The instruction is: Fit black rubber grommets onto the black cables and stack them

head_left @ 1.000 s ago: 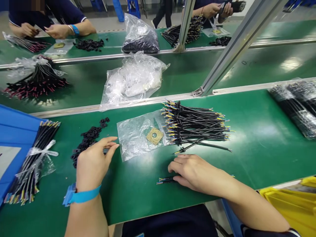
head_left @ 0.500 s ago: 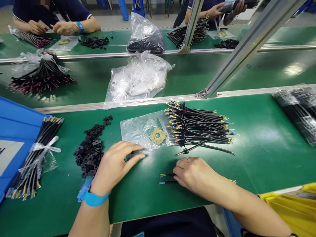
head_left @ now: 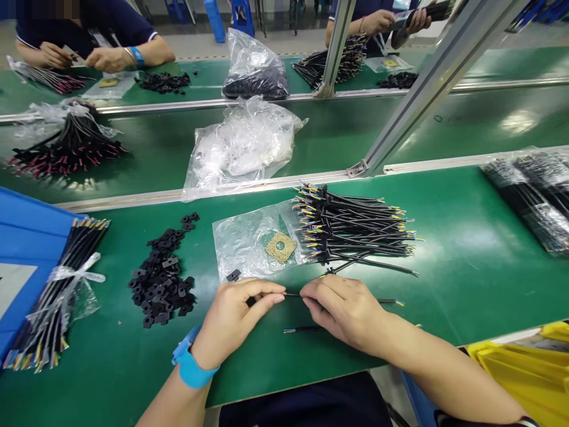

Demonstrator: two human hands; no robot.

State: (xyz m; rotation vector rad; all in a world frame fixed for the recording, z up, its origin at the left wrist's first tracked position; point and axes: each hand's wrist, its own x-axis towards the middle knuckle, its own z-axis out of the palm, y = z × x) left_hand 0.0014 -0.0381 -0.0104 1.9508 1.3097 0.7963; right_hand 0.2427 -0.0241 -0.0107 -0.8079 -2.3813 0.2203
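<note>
A thin black cable point(head_left: 386, 300) with bare coloured wire ends is stretched between my hands, just above the green table point(head_left: 249, 370). My left hand point(head_left: 242, 311) pinches its left end, thumb and index finger together, hiding the wires there. Close by, my right hand point(head_left: 344, 302) grips the cable's middle with curled fingers. A second cable point(head_left: 300, 330) lies under my right hand. Behind my left hand is one small black clip point(head_left: 233, 275), at the edge of a clear plastic bag point(head_left: 237, 237). A pile of such black clips point(head_left: 162, 276) lies to the left.
A yellowish square plate point(head_left: 280, 247) with a hole rests on the bag. Beyond my right hand is a heap of black cables point(head_left: 355, 222). Tied cables point(head_left: 57, 290) lie beside a blue bin point(head_left: 29, 237). A metal post point(head_left: 413, 118) rises behind; co-workers sit opposite.
My left hand has moved right from beside the clips and closed on the cable's end. My right hand has raised that cable slightly off the table. The single clip behind my left hand now shows.
</note>
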